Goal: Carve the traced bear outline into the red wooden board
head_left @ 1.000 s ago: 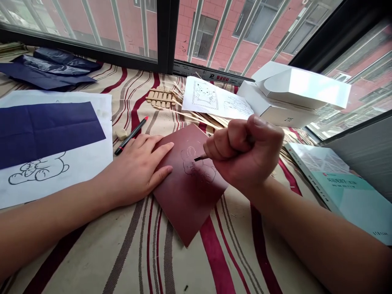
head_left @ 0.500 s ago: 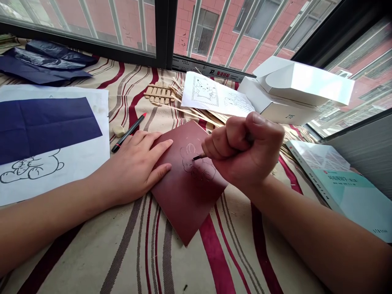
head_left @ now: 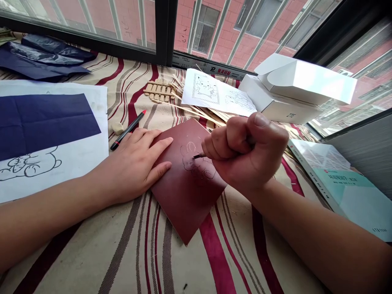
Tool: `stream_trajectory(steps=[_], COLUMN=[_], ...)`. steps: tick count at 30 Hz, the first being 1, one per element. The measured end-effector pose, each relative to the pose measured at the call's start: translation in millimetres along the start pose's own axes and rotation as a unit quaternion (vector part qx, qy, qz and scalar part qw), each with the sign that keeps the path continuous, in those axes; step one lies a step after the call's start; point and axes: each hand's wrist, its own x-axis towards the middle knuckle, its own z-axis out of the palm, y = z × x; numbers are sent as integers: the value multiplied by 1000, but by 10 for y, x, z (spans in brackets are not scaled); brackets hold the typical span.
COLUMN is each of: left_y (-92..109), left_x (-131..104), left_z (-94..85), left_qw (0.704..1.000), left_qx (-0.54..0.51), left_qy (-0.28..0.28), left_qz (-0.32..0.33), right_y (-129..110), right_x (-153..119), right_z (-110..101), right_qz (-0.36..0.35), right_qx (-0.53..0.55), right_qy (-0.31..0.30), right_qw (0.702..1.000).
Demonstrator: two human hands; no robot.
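Observation:
A reddish-brown board (head_left: 186,208) lies at an angle on the striped cloth, with a bear-like outline drawing (head_left: 196,163) on its upper half. My left hand (head_left: 137,163) rests flat on the board's left edge, fingers spread, holding nothing. My right hand (head_left: 248,151) is closed in a fist around a thin carving tool (head_left: 198,155). Only its dark metal tip shows, touching or just over the drawing; the handle is hidden in the fist. Beyond my left hand lie a black pen (head_left: 128,130) with a red end and a pale eraser-like lump (head_left: 116,128).
At left, dark blue carbon-like paper (head_left: 45,122) covers part of a white drawing sheet (head_left: 92,163). Behind the board are wooden sticks (head_left: 159,90), a printed sheet (head_left: 214,92) and a white box (head_left: 278,104). A book (head_left: 346,183) lies right, near the window (head_left: 165,41).
My right hand and the carving tool have shifted only slightly over the drawing. My left hand stays on the board, and the camera view has moved a little.

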Motion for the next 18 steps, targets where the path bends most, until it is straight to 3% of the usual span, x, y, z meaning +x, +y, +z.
stream_trajectory(steps=[7, 18], left_y=[-15, -5], left_x=[-13, -12], left_z=[-12, 3], left_qw=[1000, 1000], left_qx=[7, 0], left_qy=[7, 9], left_qz=[7, 5], right_y=[-22, 29], right_x=[-17, -44], right_z=[78, 250], right_qz=[-8, -46], right_qx=[-20, -67], right_qy=[2, 57], right_qw=[1000, 995])
